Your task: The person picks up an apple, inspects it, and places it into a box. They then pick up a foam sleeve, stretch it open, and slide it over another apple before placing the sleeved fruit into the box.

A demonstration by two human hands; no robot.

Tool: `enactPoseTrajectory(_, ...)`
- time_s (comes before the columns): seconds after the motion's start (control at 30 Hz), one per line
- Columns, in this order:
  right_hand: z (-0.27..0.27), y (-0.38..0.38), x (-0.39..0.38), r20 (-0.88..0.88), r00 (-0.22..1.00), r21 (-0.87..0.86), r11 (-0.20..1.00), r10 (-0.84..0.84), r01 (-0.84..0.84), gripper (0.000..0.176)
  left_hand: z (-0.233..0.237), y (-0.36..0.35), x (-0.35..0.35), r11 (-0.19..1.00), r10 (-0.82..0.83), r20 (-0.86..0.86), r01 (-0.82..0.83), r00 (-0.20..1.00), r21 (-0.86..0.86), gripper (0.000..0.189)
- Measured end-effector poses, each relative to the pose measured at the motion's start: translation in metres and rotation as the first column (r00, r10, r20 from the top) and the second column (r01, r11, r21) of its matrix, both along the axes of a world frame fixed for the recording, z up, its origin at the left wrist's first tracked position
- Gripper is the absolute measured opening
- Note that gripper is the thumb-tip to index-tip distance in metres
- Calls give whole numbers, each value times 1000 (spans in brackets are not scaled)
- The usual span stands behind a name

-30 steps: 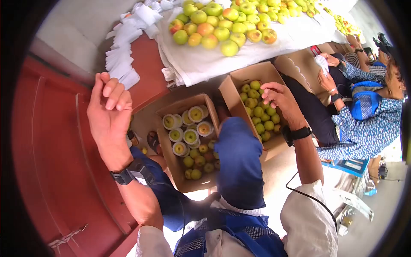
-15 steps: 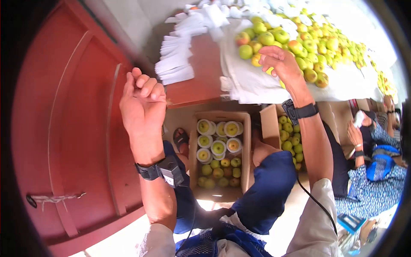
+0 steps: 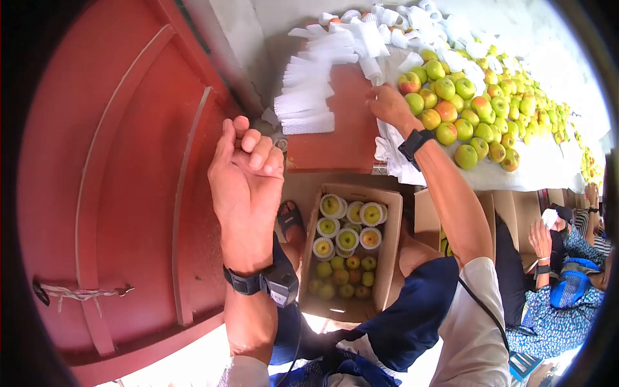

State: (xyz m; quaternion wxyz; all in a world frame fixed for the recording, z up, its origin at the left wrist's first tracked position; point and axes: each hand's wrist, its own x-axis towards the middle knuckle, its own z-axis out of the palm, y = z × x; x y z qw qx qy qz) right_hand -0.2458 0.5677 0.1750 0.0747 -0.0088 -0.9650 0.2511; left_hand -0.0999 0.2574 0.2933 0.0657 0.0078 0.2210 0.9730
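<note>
My left hand [image 3: 246, 174] is raised with its palm up. Its fingers are loosely curled and nothing lies in the palm. My right hand [image 3: 390, 106] reaches over the table between the white foam net sleeves [image 3: 308, 97] and the pile of green and reddish apples [image 3: 445, 106]. Its fingers bend to the left, apart from the sleeves, and I see nothing in them. Below, between my legs, stands a cardboard box [image 3: 391, 258]. Sleeved apples [image 3: 347, 239] fill its far part and bare apples [image 3: 340, 277] its near part.
A red door [image 3: 135, 193] rises close on my left. The red table [image 3: 351, 97] has a white cloth [image 3: 541, 171] on its right. Other cardboard boxes [image 3: 516, 209] stand under its edge. At the right, a person in a patterned blue sleeve [image 3: 554, 322] holds something white.
My right hand has moved left, from over the apples to the bare strip of table near the sleeves. My left hand keeps its loose curl. The view has shifted.
</note>
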Motion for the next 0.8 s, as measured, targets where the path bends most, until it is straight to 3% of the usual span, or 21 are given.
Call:
enactPoseTrajectory(0.07,-2,-1,-17,-35,999,100,995,-23,26,33,-2,1,0,1000,-7,4,7,1000,-7,26)
enactPoseTrajectory(0.13,-1,-3,-37,31,986,211,965,-165,155,37,-4,2,2,1000,-25,10,25,1000,-9,27)
enactPoseTrajectory(0.27,-5,5,-70,92,977,299,941,-193,158,42,-3,-1,5,999,-37,37,37,999,-1,27)
enactPoseTrajectory(0.37,-8,14,-80,117,983,324,941,-144,99,43,-1,-1,8,999,-27,37,28,999,-30,27)
enactPoseTrajectory(0.4,-15,16,-86,81,978,196,965,-193,174,43,-1,0,9,999,-17,37,18,999,-38,27)
enactPoseTrajectory(0.5,-24,24,-93,3,978,174,963,-209,206,42,1,-1,10,999,-7,47,10,999,-51,27)
enactPoseTrajectory(0.57,-9,27,-83,-27,991,214,968,-131,133,41,-1,-1,10,999,-16,36,18,999,-50,27)
enactPoseTrajectory(0.63,13,26,-75,160,987,229,973,-27,-11,41,0,-1,10,999,-26,18,27,999,-44,27)
enactPoseTrajectory(0.67,19,26,-70,158,987,235,972,-27,-11,41,1,0,11,999,-28,23,29,999,-45,27)
enactPoseTrajectory(0.73,28,29,-56,305,951,-96,992,-51,84,38,4,3,12,999,-30,26,31,999,-40,27)
enactPoseTrajectory(0.77,31,35,-43,304,951,-89,992,-54,85,38,6,7,13,998,-13,45,16,999,-59,27)
enactPoseTrajectory(0.8,35,41,-26,231,971,-316,949,54,23,36,8,8,14,997,4,64,1,998,-78,27)
